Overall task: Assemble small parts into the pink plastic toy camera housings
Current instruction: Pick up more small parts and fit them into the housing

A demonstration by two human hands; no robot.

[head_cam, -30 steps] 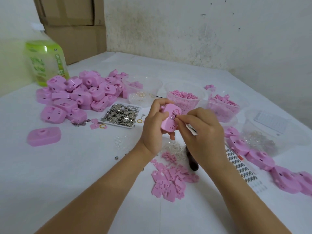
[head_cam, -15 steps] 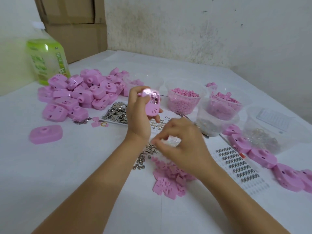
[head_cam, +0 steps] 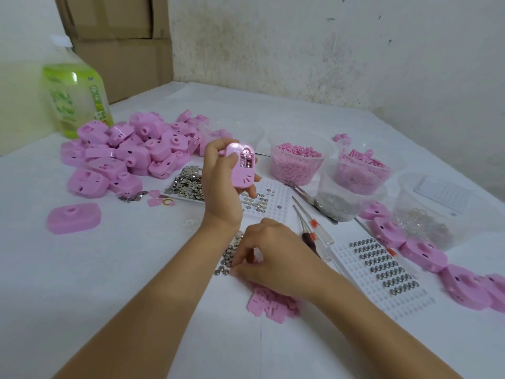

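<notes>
Left hand (head_cam: 221,192) grips pink housing (head_cam: 243,166) aloft, cavity facing worker for loading. Right hand (head_cam: 276,261) at loose metal discs (head_cam: 228,258), fingers curled close; pinching one, cannot tell.

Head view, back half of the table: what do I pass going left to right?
Green bottle → heap of pink housings → tray of silver pieces → housing gripped by the left hand → tub of pink pellets → tub of larger pink parts → clear tub near the right edge.
</notes>
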